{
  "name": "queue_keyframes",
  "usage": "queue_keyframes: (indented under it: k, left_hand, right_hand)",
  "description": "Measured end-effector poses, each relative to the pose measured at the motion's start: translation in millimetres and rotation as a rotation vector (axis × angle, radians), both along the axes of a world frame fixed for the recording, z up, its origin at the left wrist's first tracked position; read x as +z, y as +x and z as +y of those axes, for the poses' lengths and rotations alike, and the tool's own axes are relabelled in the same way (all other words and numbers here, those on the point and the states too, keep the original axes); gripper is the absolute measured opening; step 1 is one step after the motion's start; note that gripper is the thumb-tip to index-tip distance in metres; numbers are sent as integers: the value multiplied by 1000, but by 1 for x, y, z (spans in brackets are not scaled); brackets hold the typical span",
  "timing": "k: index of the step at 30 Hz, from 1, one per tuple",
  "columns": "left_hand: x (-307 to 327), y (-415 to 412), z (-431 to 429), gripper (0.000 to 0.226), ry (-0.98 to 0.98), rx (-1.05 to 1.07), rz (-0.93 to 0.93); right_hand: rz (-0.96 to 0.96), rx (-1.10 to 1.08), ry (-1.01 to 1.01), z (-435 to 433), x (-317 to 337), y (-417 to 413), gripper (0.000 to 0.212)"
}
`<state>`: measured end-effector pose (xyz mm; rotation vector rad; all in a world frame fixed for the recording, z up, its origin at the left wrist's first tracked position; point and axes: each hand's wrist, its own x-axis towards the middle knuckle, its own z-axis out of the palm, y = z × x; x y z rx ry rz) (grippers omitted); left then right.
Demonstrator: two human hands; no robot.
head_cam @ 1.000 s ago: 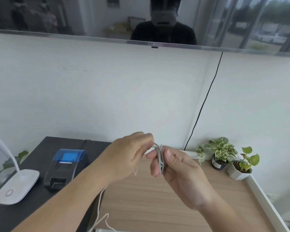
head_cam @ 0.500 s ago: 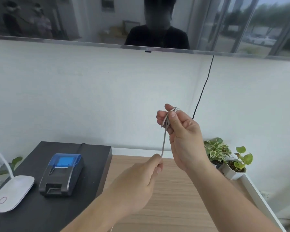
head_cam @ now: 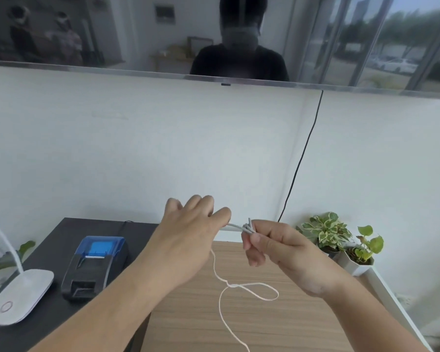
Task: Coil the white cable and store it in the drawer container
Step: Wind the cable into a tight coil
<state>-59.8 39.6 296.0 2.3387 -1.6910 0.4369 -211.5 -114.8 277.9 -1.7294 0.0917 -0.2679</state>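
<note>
The thin white cable (head_cam: pixel 241 288) hangs in a loose loop over the wooden desk and runs off the bottom edge. My right hand (head_cam: pixel 280 252) pinches a small bundle of folded cable turns between thumb and fingers at chest height. My left hand (head_cam: pixel 188 240) is just to its left, pinching the strand that leads into the bundle, with the other fingers spread. The two hands are almost touching. No drawer container is in view.
A wooden desk top (head_cam: pixel 264 326) lies below. On a black cabinet (head_cam: pixel 56 313) at the left stand a small black and blue printer (head_cam: pixel 94 265) and a white lamp base (head_cam: pixel 15 298). Two potted plants (head_cam: pixel 341 240) sit at the back right. A black wire (head_cam: pixel 302 158) runs down the white wall.
My right hand came down from head height to just above the desk. My left hand rose to meet it, and a loop of slack cable now hangs below them.
</note>
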Motion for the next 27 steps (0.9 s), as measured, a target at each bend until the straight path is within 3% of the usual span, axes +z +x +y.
queue_keyframes:
  k: [4, 10, 12, 14, 17, 22, 25, 27]
  left_hand:
    - [-21, -5, -9, 61, -60, -31, 440]
    - [-27, -29, -11, 37, -260, -166, 1294]
    - [-34, -34, -6, 28, -283, -244, 1265]
    - [-42, -43, 0, 30, -239, -286, 1101]
    - [-43, -61, 5, 36, -143, -323, 928]
    - [-24, -72, 10, 39, -65, -261, 731]
    - [0, -69, 16, 41, -119, -235, 595]
    - [16, -61, 18, 39, -175, -220, 541]
  right_hand:
    - [-134, 45, 391, 6, 7, 0, 23]
    - [-398, 243, 889, 14, 24, 4, 15]
    - [-444, 194, 995, 11, 34, 8, 23]
    - [-488, 64, 1091, 9, 45, 15, 29]
    - [-560, -154, 1182, 1, 54, 29, 21]
    - [-469, -411, 624, -13, 33, 42, 27]
    - [-292, -447, 23, -16, 13, 30, 29]
    - [-195, -333, -261, -14, 0, 16, 30]
